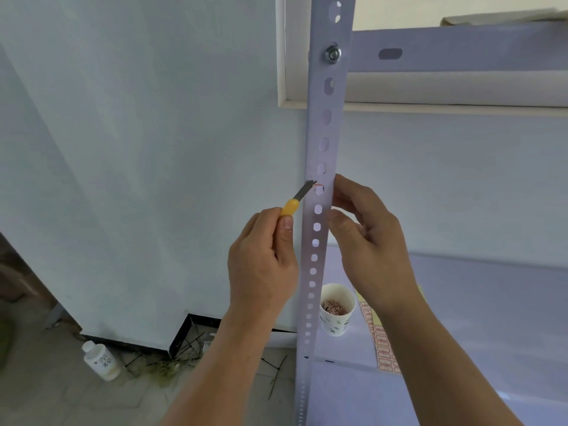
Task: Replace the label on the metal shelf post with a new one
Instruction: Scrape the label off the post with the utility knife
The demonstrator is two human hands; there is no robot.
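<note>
Pale perforated metal shelf post (322, 127) runs vertical, centre-right of frame. On its front face near mid-height, at one of the slots: label remnant (318, 186) with a thin red line, no legible text.

Grip: left hand (261, 262) is curled tight round a yellow-handled utility knife (299, 198) with the thumb on the handle. Blade tip touches the post's left edge just beside the remnant. The right hand (365, 241) pinches the post's right edge level with the remnant, thumb at the front edge, fingers curled behind.

Upper frame: silver bolt (333, 53) on the post at crossbeam level.

Lower right: white paper cup (338, 318) with leaf print holds pinkish scraps and stands on the pale shelf board (476, 318). A sheet of red-bordered labels (385, 348) lies near it, partly behind the right forearm; print too small to read.

Lower left, on the floor: white plastic bottle (101, 361), dark label writing unreadable.
</note>
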